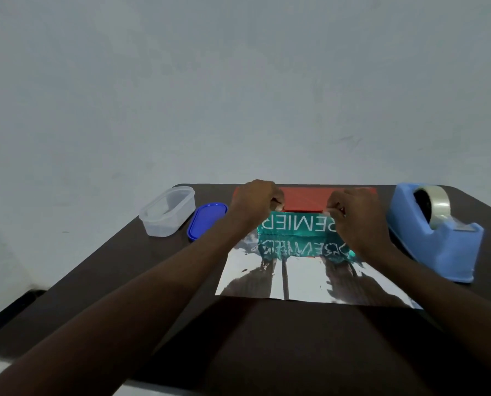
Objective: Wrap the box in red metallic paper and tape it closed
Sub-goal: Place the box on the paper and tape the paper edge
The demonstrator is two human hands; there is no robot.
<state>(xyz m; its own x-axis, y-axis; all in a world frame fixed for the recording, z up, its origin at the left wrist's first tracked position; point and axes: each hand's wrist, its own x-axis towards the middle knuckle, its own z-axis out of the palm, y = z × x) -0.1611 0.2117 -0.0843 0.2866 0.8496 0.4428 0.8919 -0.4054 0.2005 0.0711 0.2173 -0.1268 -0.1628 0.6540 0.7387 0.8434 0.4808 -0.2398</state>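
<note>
Red foil paper (307, 199) folded over teal box (292, 225), both hands pinching.

So the box (292, 225) sits on the paper (301, 275) mid-counter (124, 275), paper's far edge folded up over its top. Both hands (255, 202) (355, 214) are on that fold, left and right. Tape dispenser (435, 232) is off to the right of the paper; on the left there's a lid (207, 221), and a tub (168, 214) just past it.
</note>
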